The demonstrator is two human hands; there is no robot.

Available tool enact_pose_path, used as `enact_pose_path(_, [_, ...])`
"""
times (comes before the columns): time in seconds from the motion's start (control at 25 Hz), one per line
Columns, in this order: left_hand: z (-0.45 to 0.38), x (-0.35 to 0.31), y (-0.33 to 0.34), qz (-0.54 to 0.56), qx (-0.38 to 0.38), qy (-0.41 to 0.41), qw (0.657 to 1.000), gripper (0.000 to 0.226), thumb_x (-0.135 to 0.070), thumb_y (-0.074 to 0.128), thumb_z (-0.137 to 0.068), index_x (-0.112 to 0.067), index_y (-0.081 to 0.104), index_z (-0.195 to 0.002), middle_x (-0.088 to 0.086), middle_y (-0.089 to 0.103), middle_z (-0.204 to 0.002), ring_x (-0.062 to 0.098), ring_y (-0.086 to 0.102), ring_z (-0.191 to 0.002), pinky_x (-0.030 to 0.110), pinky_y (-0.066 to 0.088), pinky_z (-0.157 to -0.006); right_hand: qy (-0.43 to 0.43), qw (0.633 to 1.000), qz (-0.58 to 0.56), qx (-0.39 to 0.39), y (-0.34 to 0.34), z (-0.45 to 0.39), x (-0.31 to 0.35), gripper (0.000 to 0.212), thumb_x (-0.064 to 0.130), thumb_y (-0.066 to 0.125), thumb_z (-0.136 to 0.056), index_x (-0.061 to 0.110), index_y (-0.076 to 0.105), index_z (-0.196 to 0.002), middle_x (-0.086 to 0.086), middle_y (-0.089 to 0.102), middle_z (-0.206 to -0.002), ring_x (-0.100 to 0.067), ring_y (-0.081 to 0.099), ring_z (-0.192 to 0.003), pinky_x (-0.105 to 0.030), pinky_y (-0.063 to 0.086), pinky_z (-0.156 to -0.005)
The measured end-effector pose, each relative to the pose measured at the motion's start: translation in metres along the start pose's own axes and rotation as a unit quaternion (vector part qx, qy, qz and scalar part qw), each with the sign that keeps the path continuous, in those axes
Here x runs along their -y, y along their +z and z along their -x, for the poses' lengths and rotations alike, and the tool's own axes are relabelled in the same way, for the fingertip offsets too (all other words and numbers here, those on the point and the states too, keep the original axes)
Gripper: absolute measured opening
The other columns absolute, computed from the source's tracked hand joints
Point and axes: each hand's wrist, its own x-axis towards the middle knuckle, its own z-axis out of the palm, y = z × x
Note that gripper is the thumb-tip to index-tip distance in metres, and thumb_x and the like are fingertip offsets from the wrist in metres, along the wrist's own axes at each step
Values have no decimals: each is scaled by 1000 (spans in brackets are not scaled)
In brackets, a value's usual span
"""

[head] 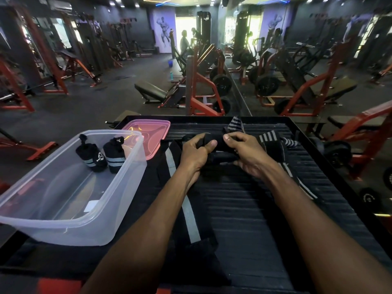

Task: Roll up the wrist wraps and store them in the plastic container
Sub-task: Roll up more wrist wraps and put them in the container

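Both hands, left [196, 152] and right [244, 151], gripped the half-rolled wrap [220, 148] on the table [244, 209] beside the container [70, 187]; the roll needed even tension and aligned edges.

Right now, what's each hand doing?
Left hand: closed, gripping the wrist wrap being rolled.
Right hand: closed, gripping the same wrap.

Red-framed weight machines [203, 90] are standing across a dark gym floor [118, 81], while daylight is glaring through a far doorway [185, 26].
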Motion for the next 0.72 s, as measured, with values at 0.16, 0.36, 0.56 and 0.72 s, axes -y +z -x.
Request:
enact_pose_path(0.16, [-1,-4,4,40,20,-46,998,27,0,68,-88,-9,69,-114,13,72,-104,26,69,-89,30,57,-62,-65,997,-5,-37,-4,-3,-1,15,-9,63,-90,4,68,-97,-17,65,-101,-33,70,-81,-41,62,-52])
enact_pose_path(0.36, [1,-4,6,39,36,-120,991,26,-35,70,-90,-10,72,-95,7,73,-74,17,64,-57,26,46,-50,-122,990,57,-33,-3,0,-1,32,-21,64,-81,3,70,-100,-23,66,-113,-38,68,-97,-43,63,-59])
enact_pose_path(0.56, [0,-2,3,49,14,-73,996,16,-9,67,-92,-11,72,-107,9,75,-90,17,68,-68,26,53,-55,-44,999,-12,0,0,5,8,16,1,64,-92,7,66,-107,-14,66,-104,-27,68,-84,-39,60,-62])
enact_pose_path(0.72, [1,0,2,17,17,-25,999,32,5,66,-88,-14,72,-113,9,74,-106,22,70,-98,40,58,-92,4,1000,-2,5,0,1,2,15,16,62,-98,5,62,-108,-21,64,-102,-33,67,-81,-42,61,-63])
